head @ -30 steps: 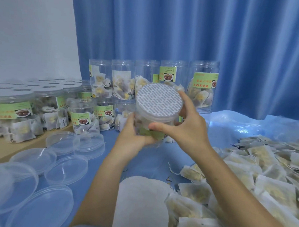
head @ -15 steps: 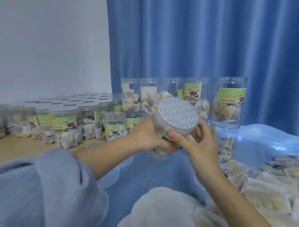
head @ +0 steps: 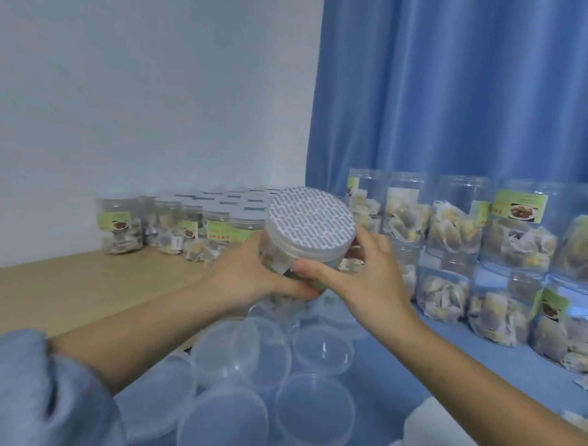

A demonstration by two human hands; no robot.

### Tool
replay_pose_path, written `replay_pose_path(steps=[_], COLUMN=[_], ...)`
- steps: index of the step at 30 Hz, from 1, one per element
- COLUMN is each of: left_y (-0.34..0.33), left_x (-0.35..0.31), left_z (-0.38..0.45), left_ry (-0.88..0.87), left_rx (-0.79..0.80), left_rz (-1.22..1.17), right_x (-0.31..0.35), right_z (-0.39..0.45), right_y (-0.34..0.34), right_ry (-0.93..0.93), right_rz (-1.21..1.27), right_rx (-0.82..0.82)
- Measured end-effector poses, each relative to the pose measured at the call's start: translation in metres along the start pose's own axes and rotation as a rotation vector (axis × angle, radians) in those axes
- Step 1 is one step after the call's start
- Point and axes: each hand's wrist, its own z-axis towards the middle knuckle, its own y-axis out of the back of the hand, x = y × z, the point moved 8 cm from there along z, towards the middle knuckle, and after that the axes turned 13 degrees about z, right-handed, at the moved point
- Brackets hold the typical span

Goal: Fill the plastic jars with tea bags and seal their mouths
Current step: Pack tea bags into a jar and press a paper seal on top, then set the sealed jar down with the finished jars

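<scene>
Nearest you: clear lids (head: 314, 407) on the blue cloth (head: 397, 369). Above them, your left hand (head: 249, 278) wraps round the jar (head: 286, 256) from the side. Your right hand (head: 367, 276) pinches it w/ thumb & fingers just under the patterned seal (head: 311, 218). Jar looks tilted, maybe. Far back: sealed jars (head: 198, 228) on the wood table (head: 64, 290), open filled jars (head: 507, 245) by the curtain (head: 460, 88).
</scene>
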Motion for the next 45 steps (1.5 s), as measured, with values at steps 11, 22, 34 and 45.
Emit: replay_pose_path(steps=[11,22,34,45], left_y=[0.076,0.090,0.078,-0.018], left_x=[0.168,0.252,0.227,0.046], left_z=[-0.036,-0.021,-0.023,0.018], left_ry=[0.405,0.603,0.627,0.350], left_rx=[0.018,-0.268,-0.224,-0.128], left_rz=[-0.181,-0.155,-0.205,-0.356], right_x=[-0.026,-0.076,-0.088,-0.044], right_z=[0.030,0.057,0.039,0.032], right_y=[-0.196,-0.266,-0.279,-0.088], right_ry=[-0.120,-0.316,-0.362,-0.278], right_rz=[-0.061,-0.041,0.002,0.034], right_rx=[0.295,0.490,0.596,0.175])
